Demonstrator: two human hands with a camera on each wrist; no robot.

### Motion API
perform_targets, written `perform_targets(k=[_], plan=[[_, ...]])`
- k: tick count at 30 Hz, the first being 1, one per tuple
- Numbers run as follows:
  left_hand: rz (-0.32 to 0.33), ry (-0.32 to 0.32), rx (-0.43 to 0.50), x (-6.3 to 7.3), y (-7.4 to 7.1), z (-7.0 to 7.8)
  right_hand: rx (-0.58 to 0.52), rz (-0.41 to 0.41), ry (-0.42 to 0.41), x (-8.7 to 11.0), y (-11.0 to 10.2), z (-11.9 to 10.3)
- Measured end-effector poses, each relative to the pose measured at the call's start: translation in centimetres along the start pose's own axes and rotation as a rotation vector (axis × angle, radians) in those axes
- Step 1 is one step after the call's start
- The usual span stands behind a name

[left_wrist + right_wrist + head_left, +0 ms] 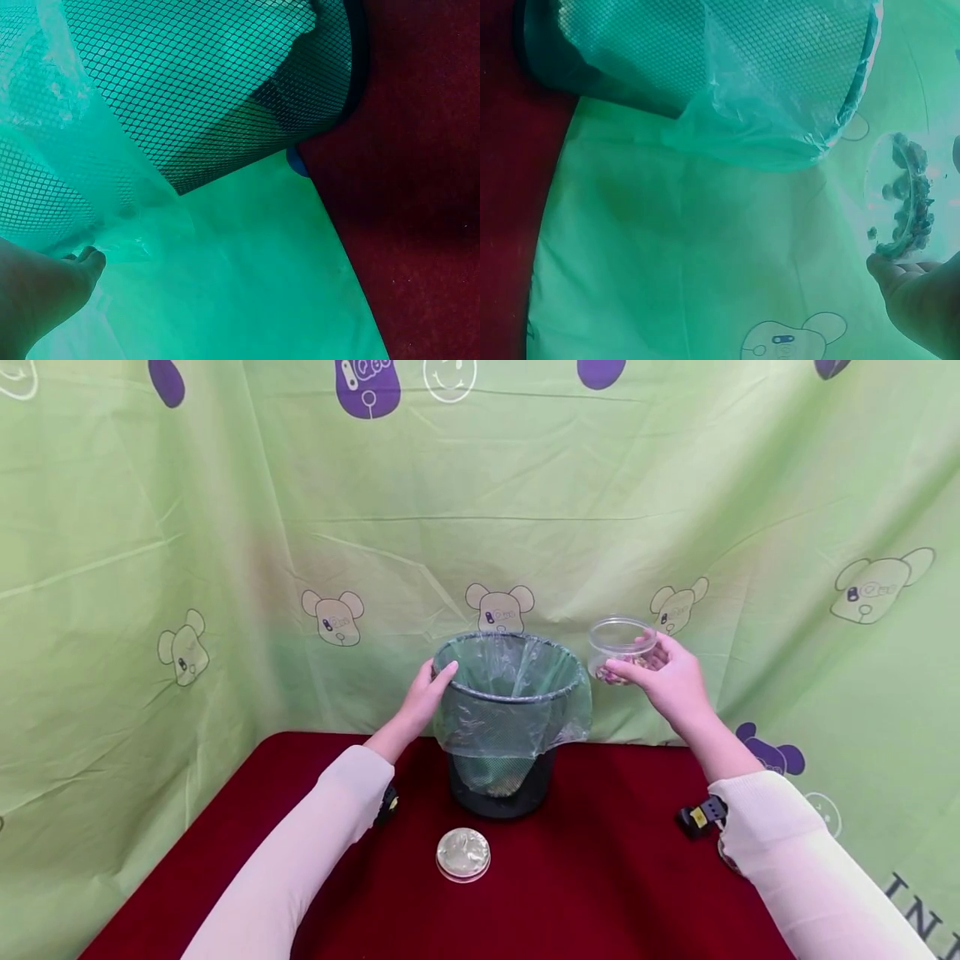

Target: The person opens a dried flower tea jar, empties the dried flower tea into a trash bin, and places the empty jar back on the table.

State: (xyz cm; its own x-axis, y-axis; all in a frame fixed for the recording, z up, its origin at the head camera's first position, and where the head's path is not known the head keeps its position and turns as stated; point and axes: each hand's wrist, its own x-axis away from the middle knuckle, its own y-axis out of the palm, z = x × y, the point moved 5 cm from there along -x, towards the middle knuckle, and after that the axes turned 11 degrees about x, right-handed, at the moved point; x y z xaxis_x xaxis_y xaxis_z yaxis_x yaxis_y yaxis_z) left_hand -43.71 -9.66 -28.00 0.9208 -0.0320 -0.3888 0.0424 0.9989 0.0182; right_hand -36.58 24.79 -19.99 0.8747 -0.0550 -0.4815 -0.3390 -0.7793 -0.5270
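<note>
A dark mesh waste bin (504,806) stands upright, lined with a thin green plastic bag (487,727) folded over its rim. My left hand (423,697) grips the rim on the left side, with the thumb over the edge. To the right of the bin and above table height, my right hand (671,677) holds a clear round plastic jar (621,647) without a lid. Small dried pinkish pieces (911,199) lie inside the jar. In front of the bin a silvery round lid (462,853) lies flat on the table.
A dark red cloth (592,877) covers the table. Green curtain fabric (465,485) printed with cartoon bears hangs behind and at both sides, close to the table's back edge. Small dark devices (701,817) are strapped at the wrists.
</note>
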Motion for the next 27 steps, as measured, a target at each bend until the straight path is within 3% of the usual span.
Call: perform_targets(k=[7,18,27], plan=[[0.001,0.011,0.007,0.0,0.3,-0.1,0.045,-0.014,-0.01,-1.1,-0.1,-0.7],[0.009,-0.039,0.004,0.0,0.6,-0.7,0.138,-0.035,-0.055,-2.9,0.0,-1.8],[0.022,-0.041,0.014,0.0,0.6,-0.6,0.218,-0.04,-0.076,-4.0,0.2,-2.7]])
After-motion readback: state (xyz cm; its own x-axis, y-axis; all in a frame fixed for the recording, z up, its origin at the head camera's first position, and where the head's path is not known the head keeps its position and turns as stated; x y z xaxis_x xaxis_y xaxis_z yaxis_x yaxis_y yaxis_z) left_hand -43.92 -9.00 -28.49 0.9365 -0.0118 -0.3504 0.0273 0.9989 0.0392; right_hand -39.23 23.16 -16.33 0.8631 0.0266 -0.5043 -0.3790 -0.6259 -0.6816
